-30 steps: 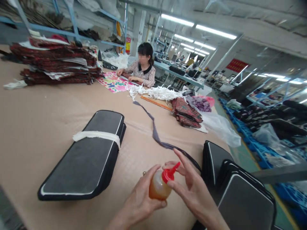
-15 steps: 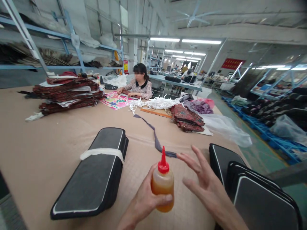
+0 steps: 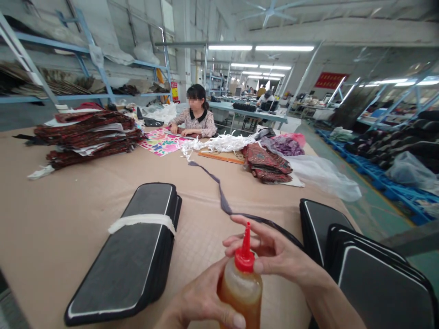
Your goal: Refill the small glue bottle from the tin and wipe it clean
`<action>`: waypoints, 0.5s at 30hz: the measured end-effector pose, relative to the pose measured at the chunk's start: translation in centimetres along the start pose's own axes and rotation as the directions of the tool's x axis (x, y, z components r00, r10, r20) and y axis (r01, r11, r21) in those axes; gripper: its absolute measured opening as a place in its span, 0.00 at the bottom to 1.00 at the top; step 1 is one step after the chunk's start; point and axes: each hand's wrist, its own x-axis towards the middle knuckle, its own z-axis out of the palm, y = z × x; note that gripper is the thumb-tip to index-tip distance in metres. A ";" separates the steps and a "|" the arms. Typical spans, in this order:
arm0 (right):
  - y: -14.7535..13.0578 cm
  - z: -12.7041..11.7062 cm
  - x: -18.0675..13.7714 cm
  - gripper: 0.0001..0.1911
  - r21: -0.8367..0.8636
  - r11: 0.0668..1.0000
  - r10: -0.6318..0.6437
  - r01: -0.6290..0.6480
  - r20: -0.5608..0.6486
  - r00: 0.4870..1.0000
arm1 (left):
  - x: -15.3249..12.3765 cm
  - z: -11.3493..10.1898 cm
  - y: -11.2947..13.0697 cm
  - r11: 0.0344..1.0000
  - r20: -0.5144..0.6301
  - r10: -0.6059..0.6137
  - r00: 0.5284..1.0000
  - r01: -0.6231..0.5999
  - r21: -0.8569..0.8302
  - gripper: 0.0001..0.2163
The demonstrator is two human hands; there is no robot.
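My left hand point(image 3: 207, 294) is wrapped around a clear squeeze bottle point(image 3: 242, 292) partly filled with amber liquid, held upright at the bottom of the view. A pointed red nozzle cap point(image 3: 244, 259) tops it. At the cap is my right hand point(image 3: 274, 256), its thumb against the red side and its other fingers curled behind, the index finger stretched out past the nozzle. Beyond the hands a dark fabric strip point(image 3: 224, 203) trails over the table. To the left lies a stack of black padded panels point(image 3: 118, 260) with white edge lines, bound by a pale band point(image 3: 144, 220).
More black panels point(image 3: 384, 288) stand stacked at the right. Patterned red fabric piles point(image 3: 92, 132) point(image 3: 265, 162) and white strips point(image 3: 226, 142) lie farther back on the brown-covered table point(image 3: 85, 196). Across it sits a co-worker point(image 3: 199, 121). Clear plastic sheeting point(image 3: 329, 176) hangs over the right edge.
My right hand has moved left from beside the bottle onto its red cap, fingers closing in. The bottle, in my left hand, now appears lower and larger.
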 end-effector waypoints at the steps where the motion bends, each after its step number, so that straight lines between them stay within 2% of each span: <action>1: 0.1 0.0 0.0 0.36 -0.001 1.000 0.011 -0.011 -0.023 1.000 | 0.0 -0.1 -0.1 1.000 -0.005 -0.005 1.000 0.005 -0.006 0.34; 4: 1.0 0.1 0.1 0.38 -0.019 1.000 -0.005 0.002 -0.137 0.991 | -0.1 -0.3 -0.6 1.000 -0.067 0.016 0.998 -0.015 0.006 0.36; 7: 2.7 0.3 0.6 0.39 -0.121 0.991 -0.091 0.056 -0.302 0.949 | 0.5 0.1 -1.6 0.996 -0.259 0.064 0.964 -0.047 0.071 0.39; 8: 3.5 0.4 0.8 0.38 -0.180 0.981 -0.130 0.065 -0.376 0.918 | 0.8 0.3 -2.2 0.993 -0.362 0.071 0.929 -0.030 0.116 0.38; 9: 4.3 0.6 0.9 0.36 -0.240 0.969 -0.167 0.060 -0.454 0.875 | 1.3 0.5 -2.7 0.985 -0.476 0.078 0.876 0.005 0.171 0.38; 11: 5.5 0.8 1.0 0.35 -0.331 0.944 -0.222 0.022 -0.580 0.784 | 2.1 0.8 -3.7 0.958 -0.672 0.124 0.730 0.087 0.272 0.37; 12: 5.8 0.8 0.8 0.36 -0.341 0.940 -0.225 0.009 -0.599 0.768 | 2.3 0.8 -4.1 0.948 -0.722 0.146 0.677 0.114 0.298 0.37; 13: 5.9 0.7 0.5 0.39 -0.332 0.943 -0.211 0.008 -0.582 0.785 | 2.4 0.6 -4.3 0.946 -0.735 0.155 0.660 0.115 0.302 0.37; 14: 5.7 0.4 0.1 0.41 -0.319 0.948 -0.200 0.022 -0.539 0.818 | 2.2 0.4 -4.4 0.956 -0.717 0.147 0.681 0.089 0.281 0.38; 15: 5.4 -0.1 -0.3 0.44 -0.309 0.950 -0.204 0.050 -0.493 0.846 | 1.9 0.2 -4.3 0.971 -0.667 0.121 0.735 0.050 0.232 0.38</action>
